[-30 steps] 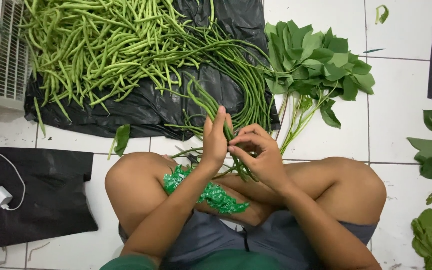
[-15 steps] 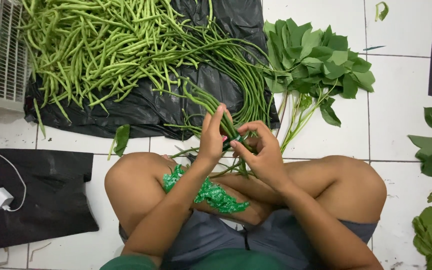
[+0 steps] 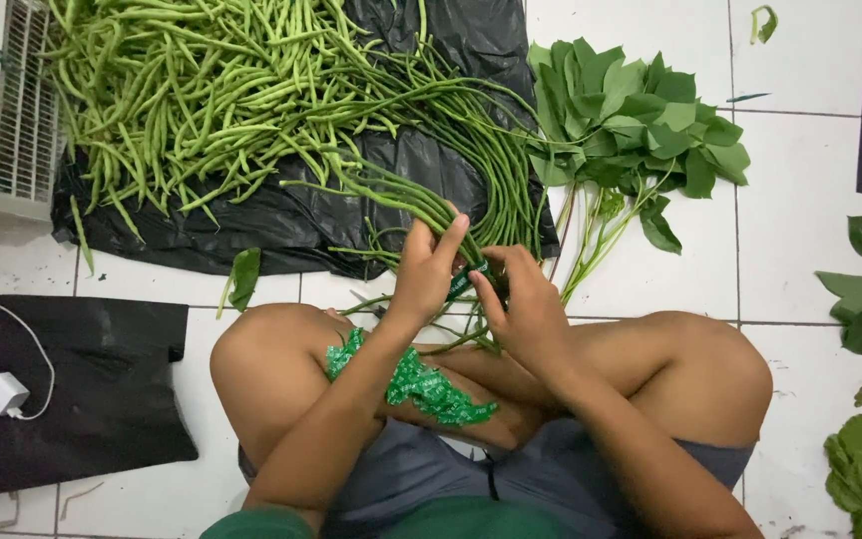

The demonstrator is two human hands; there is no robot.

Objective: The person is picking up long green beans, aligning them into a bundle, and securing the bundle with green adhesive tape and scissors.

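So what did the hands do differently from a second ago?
The left hand tipped from upright to leaning right over the long bean bundle. The right hand slid down, fingers pinching a green tie around it. The bean pile, leaves and legs stayed put.

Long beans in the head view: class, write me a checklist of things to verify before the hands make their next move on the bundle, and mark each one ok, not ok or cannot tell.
1. Left hand grips the bundle of long beans: ok.
2. Right hand has hold of the green tape at the bundle's end: ok.
3. Tape goes fully round the bundle: cannot tell, the fingers hide it.
4. Bean ends lined up evenly: cannot tell, they sit behind the hands.
5. Spare green tape strip lies within reach on the lap: ok.
6. Bundle lies apart from the leafy greens: ok.
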